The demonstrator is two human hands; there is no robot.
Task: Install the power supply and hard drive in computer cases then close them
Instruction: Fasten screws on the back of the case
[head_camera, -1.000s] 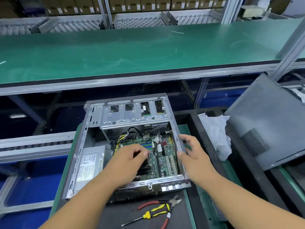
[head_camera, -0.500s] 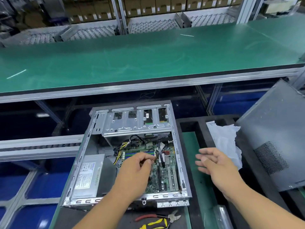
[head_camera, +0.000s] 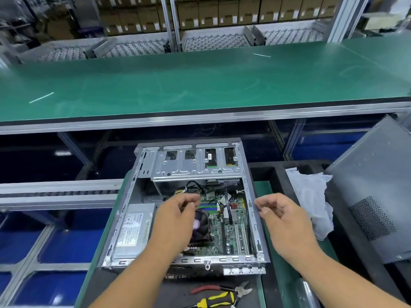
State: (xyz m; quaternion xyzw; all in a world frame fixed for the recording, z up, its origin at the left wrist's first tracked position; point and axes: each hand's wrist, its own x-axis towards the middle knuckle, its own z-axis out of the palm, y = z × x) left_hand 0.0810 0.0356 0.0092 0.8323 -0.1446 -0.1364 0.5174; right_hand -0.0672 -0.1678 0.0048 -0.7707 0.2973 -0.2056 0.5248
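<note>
Flanking both empty, loosely curled hands: pliers (head_camera: 222, 288) nearside, grey side panel (head_camera: 375, 196) to the right.

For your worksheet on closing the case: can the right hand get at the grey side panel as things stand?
Probably yes: the right hand holds nothing, and the side panel leans just beyond it, only a white cloth between.

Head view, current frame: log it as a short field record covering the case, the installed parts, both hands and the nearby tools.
case: open computer case, lying flat, side panel off
power supply: grey power supply seated in the case's near-left corner
motherboard: motherboard exposed, with cables above it
left hand: left hand over the motherboard, fingers curled, nothing visibly held
right hand: right hand at the case's right wall, fingers curled, contact unclear
tools: red-handled cutters and yellow-handled screwdriver in front of the case
side panel: grey panel propped at right
</note>
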